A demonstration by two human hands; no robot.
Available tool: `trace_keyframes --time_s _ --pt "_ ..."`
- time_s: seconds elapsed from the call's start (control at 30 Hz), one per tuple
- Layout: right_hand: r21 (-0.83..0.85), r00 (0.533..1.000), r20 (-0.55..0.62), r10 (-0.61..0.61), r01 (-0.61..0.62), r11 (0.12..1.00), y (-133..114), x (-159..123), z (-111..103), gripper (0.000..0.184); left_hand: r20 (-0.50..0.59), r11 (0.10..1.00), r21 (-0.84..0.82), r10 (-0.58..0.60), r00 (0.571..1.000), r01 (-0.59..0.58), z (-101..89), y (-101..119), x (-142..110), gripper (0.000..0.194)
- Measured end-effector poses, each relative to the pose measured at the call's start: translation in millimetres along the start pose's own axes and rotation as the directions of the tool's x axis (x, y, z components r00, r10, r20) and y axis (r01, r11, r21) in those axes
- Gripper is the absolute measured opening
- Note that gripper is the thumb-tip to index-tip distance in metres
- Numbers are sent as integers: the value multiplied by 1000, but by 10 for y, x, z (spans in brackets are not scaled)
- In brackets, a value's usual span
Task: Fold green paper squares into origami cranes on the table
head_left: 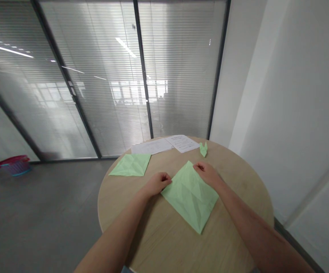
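A creased light-green paper square lies as a diamond in the middle of a round wooden table. My left hand rests at its left corner, fingers curled and pinching the edge. My right hand sits at the top corner, fingers closed on the paper there. Both forearms reach in from the near edge.
A second green sheet lies at the table's far left, a small folded green piece at the far side beside two white printed pages. Glass partitions with blinds stand behind, a white wall on the right, a red basket on the floor.
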State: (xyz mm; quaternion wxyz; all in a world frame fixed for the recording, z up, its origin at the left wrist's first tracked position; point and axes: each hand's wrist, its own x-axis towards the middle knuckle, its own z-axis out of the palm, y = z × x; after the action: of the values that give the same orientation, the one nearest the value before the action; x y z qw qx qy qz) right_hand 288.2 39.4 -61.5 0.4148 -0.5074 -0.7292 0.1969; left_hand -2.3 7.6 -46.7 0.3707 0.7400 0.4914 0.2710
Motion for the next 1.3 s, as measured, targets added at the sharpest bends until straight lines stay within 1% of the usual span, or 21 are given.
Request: trace_keyframes --time_s 0.07,0.13,0.3,0.43,0.67,0.83,1.03,1.3 --pt "7 1000 -1 -4 4 1000 6 1 11 35 -36 998 48 29 999 -27 -3 5 10 31" --pt "12 1000 -4 -10 10 1000 18 5 21 35 -50 995 87 48 998 -43 -6 15 13 28" --pt "13 1000 -26 -9 10 1000 68 21 18 37 -27 989 137 58 998 -53 -8 44 -14 29" --pt "14 999 -33 -7 7 1000 91 30 6 38 26 988 141 63 998 -66 -19 69 -39 33" --pt "15 999 -38 1 0 1000 93 26 6 38 54 989 123 77 996 -83 -49 86 -39 37" --pt "8 999 -41 5 -5 1000 115 33 -8 37 81 990 121 65 995 -74 -78 116 -65 30" --pt "7 999 -48 12 -11 1000 103 30 -17 36 53 989 138 45 998 -52 -93 108 -57 23" --pt "22 995 -90 38 -36 999 82 30 -53 37 69 986 152 54 996 -64 -81 70 -52 20"
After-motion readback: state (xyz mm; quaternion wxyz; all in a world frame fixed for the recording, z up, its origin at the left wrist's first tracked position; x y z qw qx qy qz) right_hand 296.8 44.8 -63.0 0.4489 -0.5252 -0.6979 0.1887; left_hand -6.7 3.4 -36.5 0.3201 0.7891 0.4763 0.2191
